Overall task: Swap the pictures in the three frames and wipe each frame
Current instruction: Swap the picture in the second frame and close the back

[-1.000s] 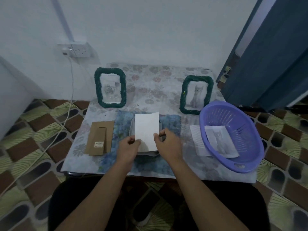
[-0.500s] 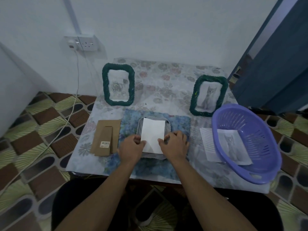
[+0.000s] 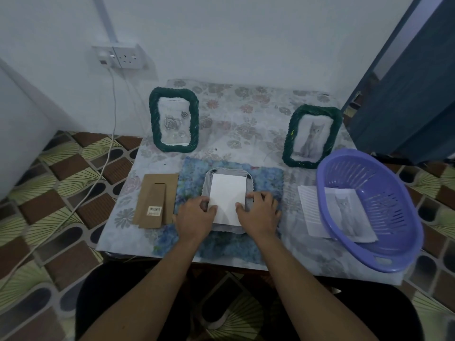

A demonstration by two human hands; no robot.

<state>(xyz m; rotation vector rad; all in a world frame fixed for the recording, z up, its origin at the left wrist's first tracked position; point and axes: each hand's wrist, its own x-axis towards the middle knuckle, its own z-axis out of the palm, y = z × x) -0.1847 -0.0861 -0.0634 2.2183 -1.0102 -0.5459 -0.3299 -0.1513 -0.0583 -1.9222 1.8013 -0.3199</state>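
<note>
A third frame [image 3: 227, 174] lies face down on a blue cloth [image 3: 266, 178] at the table's middle. A white picture [image 3: 227, 195], blank side up, lies on its back opening. My left hand [image 3: 194, 217] pinches the picture's lower left edge and my right hand [image 3: 258, 212] holds its lower right edge, both resting on the frame. Two green rope frames stand at the back: the left frame [image 3: 173, 123] shows roses, the right frame [image 3: 311, 136] shows a cat. The brown backing board [image 3: 156, 200] lies to the left of the cloth.
A purple basket [image 3: 369, 205] sits at the table's right with a cat picture [image 3: 347, 214] inside and a lined sheet [image 3: 307, 207] under its rim. A wall socket [image 3: 118, 56] with a hanging cable [image 3: 108, 148] is at left. A blue door [image 3: 406, 94] stands at right.
Both hands have lowered the white picture from upright above the frame until it lies flat on the frame's back. The camera view has shifted down and closer.
</note>
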